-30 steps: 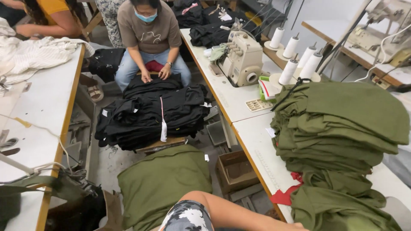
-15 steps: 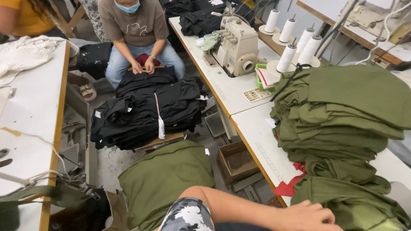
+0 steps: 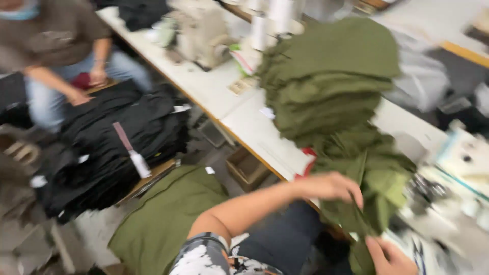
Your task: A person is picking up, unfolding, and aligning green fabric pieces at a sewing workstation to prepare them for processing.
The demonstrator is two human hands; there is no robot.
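A tall stack of folded olive green cloth [image 3: 331, 86] lies on the white table [image 3: 244, 127] to my right. A loose olive green piece [image 3: 377, 193] hangs off the stack's near end. My left hand [image 3: 331, 186] reaches across from the lower left, and its fingers pinch this loose piece near its top. At the bottom edge of the view, my right hand [image 3: 392, 257] grips the lower end of the same piece. The view is blurred by motion.
A seated person [image 3: 61, 46] at top left rests both hands on a heap of black garments [image 3: 107, 147]. A sewing machine [image 3: 201, 33] and white thread cones [image 3: 260, 28] stand on the table. More olive cloth [image 3: 163, 219] lies low left; a cardboard box [image 3: 247, 168] sits under the table.
My view has swung right and closer to the olive stack. My left hand has reached further onto the loose piece, and my right hand has come into view at the bottom.
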